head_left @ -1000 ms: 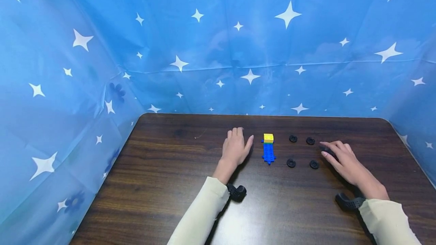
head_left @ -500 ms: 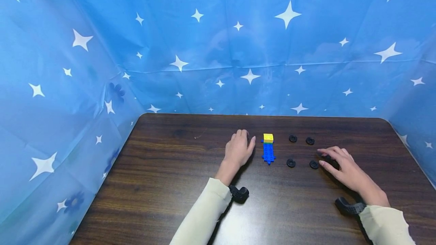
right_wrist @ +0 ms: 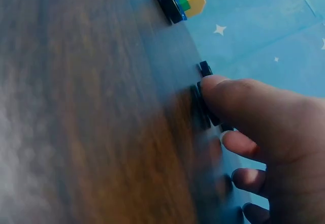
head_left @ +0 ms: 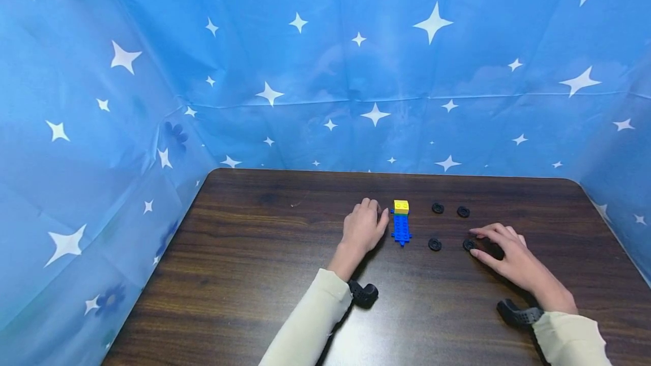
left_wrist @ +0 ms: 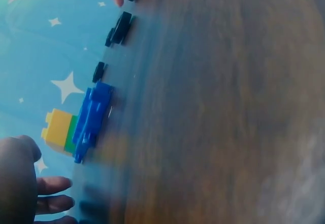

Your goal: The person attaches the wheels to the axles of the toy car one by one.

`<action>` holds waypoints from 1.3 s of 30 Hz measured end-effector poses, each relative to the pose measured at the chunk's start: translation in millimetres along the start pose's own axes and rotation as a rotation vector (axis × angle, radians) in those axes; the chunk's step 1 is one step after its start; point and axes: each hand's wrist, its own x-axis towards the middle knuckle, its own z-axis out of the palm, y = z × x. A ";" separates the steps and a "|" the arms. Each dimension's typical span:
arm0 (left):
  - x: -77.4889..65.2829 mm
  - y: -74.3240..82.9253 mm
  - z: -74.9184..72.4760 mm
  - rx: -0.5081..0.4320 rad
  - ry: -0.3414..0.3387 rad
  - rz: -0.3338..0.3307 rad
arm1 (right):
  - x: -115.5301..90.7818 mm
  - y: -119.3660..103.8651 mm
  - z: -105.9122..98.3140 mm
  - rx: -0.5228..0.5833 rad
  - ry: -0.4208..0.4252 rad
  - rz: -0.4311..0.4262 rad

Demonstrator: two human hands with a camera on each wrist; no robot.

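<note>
A toy car base (head_left: 402, 229) of blue plastic carries a yellow block (head_left: 400, 206) over a green piece at its far end. My left hand (head_left: 362, 227) hovers just left of it, thumb tip close to the yellow block, fingers relaxed. In the left wrist view, its fingers (left_wrist: 55, 203) hold nothing. Over at the right, my right hand (head_left: 508, 256) reaches to a small black wheel (head_left: 468, 245) lying flat, with thumb and index finger spread at its edge. The right wrist view has the thumb (right_wrist: 223, 94) overlapping that wheel (right_wrist: 200, 104).
Three other black wheels lie between the car base and my right hand: a near left one (head_left: 434, 244), a far left one (head_left: 438, 208) and a far right one (head_left: 463, 212). A blue star-patterned curtain (head_left: 325, 72) stands behind the dark wooden table (head_left: 244, 275).
My left hand has moved rightward and slightly nearer to me, up to the car base. My right hand has moved left and nearer to me, up to the near right wheel.
</note>
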 end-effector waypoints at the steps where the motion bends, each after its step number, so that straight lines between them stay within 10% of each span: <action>1: 0.1 1.3 0.7 0.005 -0.001 0.000 | -0.1 -0.2 0.6 0.000 -0.001 -0.001; 30: -1.3 21.5 6.6 0.076 -0.013 -0.018 | -2.2 2.8 11.2 0.057 0.108 -0.036; 39: 3.2 39.6 4.2 0.138 -0.103 -0.152 | -2.3 1.9 11.5 0.068 0.116 -0.032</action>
